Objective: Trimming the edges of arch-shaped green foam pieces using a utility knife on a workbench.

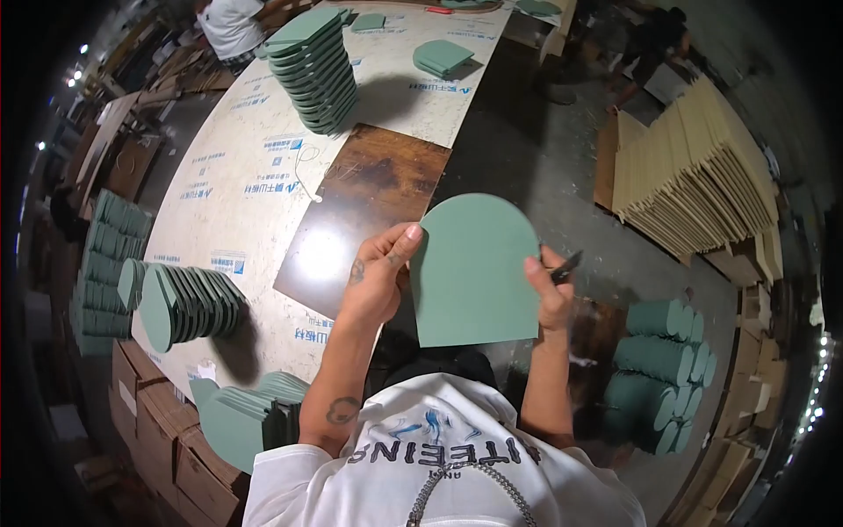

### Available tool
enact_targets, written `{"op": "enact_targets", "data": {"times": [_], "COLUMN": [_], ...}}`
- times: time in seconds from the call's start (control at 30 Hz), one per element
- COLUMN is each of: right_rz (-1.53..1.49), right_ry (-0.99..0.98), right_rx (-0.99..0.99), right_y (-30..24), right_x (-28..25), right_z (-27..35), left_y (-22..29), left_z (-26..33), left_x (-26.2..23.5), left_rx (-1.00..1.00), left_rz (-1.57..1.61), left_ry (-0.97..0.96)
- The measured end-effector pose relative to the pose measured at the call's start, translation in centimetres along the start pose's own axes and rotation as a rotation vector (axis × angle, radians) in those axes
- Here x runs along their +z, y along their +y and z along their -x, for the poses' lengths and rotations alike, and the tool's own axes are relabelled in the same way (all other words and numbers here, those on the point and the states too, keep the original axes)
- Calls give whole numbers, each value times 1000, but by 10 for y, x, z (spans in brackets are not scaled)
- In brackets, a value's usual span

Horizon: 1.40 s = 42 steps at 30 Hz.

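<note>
Between both hands is a green arch-topped panel.

Tan sheets stacked at right; cardboard boxes lower left; co-worker upper left.

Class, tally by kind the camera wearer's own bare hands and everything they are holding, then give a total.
Bare hands (left hand, right hand): 2
Flat green arch-topped panel, held in both: 1
Slim black tool, in the right, exact kind unclear: 1
Total: 4
</note>
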State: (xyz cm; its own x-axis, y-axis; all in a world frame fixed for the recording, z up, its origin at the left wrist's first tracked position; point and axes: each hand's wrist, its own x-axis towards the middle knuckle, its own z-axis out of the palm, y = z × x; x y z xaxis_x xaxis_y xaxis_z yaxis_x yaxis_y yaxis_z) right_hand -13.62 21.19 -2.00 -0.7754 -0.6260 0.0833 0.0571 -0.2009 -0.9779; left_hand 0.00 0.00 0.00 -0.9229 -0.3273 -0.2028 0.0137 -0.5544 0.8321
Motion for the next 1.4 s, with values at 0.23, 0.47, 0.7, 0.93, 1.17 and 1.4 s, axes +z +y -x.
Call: {"op": "enact_targets", "data": {"times": [0.23, 0.47, 0.7, 0.93, 1.17, 1.4], "right_rz": [-181, -375, -356, 199, 143, 85], "right_ry": [344, 485, 321, 185, -561, -294], "right_rx": [-188, -174, -86, -324, -209, 114], "right_y": [-30, -39, -70, -88, -109, -75], "right_x": [-13, -30, -27, -43, -32, -29], "right_z": [-18, -33, -17, -19, -79, -108], "left_y": [-13, -39, 35, 44, 81, 32], "left_z": [46, 86, 54, 61, -2, 49], "left_x": [73, 51, 108, 105, 53, 87], "left_rx": [120, -19, 305, 111, 123, 204], "left_rz": [-57, -290, -102, -151, -157, -331], "left_ry": [100, 195, 167, -85, -378, 494]}}
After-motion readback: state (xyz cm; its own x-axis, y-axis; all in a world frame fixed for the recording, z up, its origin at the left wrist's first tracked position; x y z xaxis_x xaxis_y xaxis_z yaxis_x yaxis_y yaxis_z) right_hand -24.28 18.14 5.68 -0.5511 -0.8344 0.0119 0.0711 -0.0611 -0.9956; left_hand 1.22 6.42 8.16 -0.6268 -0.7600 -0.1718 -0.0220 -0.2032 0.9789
